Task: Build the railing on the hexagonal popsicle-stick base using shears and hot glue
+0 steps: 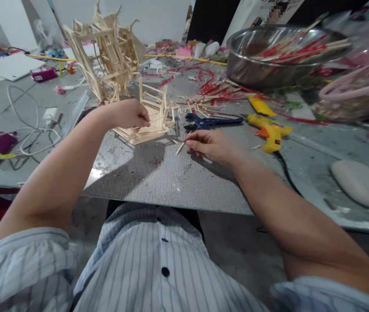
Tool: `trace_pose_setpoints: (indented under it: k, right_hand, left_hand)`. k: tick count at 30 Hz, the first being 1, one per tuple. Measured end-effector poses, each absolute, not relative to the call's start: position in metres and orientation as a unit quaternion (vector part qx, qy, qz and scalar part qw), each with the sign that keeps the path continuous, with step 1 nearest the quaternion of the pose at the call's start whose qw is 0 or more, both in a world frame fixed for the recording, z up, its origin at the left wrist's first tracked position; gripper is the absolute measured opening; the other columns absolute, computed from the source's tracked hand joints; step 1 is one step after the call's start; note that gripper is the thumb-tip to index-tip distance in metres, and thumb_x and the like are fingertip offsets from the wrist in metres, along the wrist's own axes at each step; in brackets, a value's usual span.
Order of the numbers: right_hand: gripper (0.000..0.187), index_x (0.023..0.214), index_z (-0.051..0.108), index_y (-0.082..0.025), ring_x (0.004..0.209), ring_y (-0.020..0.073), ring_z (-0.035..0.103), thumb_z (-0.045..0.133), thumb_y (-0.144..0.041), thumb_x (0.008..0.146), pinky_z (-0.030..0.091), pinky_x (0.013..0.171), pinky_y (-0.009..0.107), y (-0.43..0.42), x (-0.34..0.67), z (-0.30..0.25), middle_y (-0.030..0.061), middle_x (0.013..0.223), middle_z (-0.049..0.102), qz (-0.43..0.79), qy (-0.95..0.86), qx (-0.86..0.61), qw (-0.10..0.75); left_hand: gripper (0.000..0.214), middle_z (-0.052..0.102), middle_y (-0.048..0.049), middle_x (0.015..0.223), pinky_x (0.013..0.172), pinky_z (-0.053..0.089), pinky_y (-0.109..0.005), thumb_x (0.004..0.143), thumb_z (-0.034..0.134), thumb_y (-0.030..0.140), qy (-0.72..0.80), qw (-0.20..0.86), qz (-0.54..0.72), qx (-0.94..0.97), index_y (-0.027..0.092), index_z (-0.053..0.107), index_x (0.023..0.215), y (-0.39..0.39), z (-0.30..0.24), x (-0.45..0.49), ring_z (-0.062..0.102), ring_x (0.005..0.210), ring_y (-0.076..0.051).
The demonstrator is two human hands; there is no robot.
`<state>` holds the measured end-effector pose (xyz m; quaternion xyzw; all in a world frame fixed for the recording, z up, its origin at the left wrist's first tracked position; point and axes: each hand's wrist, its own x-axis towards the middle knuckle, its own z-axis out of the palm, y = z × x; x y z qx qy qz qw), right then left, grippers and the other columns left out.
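Note:
My left hand (128,114) is closed in a pinch on the small wooden stick model (150,117), which rests on the grey mat (158,173). My right hand (208,145) lies to its right on the mat, fingers curled, pinching a short wooden stick (180,148) whose free end points left. Blue-handled cutters (208,121) lie just beyond my right hand. A yellow glue gun (269,130) lies further right.
A taller stick structure (106,52) stands behind the small model. A steel bowl (269,56) with red-tipped sticks sits back right, loose sticks scattered before it. White cables and a charger (50,115) lie at the left; a pale oval object (361,184) at the right.

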<state>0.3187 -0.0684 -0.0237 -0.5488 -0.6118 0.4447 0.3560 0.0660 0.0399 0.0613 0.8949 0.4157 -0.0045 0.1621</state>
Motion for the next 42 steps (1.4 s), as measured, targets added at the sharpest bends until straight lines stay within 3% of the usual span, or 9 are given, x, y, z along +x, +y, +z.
trace_pose_setpoints:
  k: [11, 24, 33, 42]
  right_hand:
    - [0.007, 0.085, 0.066, -0.021, 0.05, 0.009, 0.046, 0.066, -0.028, 0.082, 0.037, 0.052, 0.027, -0.068, 0.318, -0.023, -0.0011, 0.063, 0.061, 0.444, -0.614, -0.551, 0.35]
    - [0.011, 0.085, 0.067, -0.021, 0.05, 0.009, 0.047, 0.069, -0.031, 0.079, 0.037, 0.05, 0.026, -0.069, 0.318, -0.023, -0.0014, 0.063, 0.061, 0.448, -0.612, -0.545, 0.358]
    - [0.007, 0.08, 0.066, -0.021, 0.048, 0.0083, 0.045, 0.069, -0.027, 0.079, 0.036, 0.048, 0.025, -0.071, 0.311, -0.019, -0.0022, 0.06, 0.06, 0.463, -0.613, -0.521, 0.371]
    - [0.017, 0.082, 0.065, -0.024, 0.05, 0.0083, 0.048, 0.07, -0.04, 0.08, 0.04, 0.05, 0.025, -0.082, 0.3, -0.009, -0.0024, 0.067, 0.064, 0.488, -0.612, -0.464, 0.415]
  left_hand:
    - [0.013, 0.057, 0.0035, 0.054, 0.073, 0.044, -0.027, 0.074, 0.064, 0.028, 0.403, 0.149, 0.009, 0.903, 0.019, 0.072, 0.07, 0.046, 0.055, 0.066, 0.055, 0.06, -0.012]
    - [0.006, 0.052, 0.0044, 0.05, 0.073, 0.045, -0.027, 0.065, 0.072, 0.023, 0.395, 0.204, 0.065, 0.893, 0.018, 0.07, 0.063, 0.052, 0.05, 0.064, 0.056, 0.061, -0.012]
    - [0.012, 0.048, 0.0022, 0.048, 0.064, 0.042, -0.027, 0.071, 0.063, 0.014, 0.453, 0.169, 0.145, 0.863, 0.015, 0.064, 0.059, 0.004, 0.072, 0.073, 0.051, 0.055, -0.012]
    - [0.009, 0.064, 0.0007, 0.07, 0.053, 0.043, -0.021, 0.09, 0.059, 0.02, 0.369, 0.383, 0.383, 0.755, 0.019, 0.054, 0.083, -0.041, 0.036, 0.118, 0.056, 0.057, -0.009]
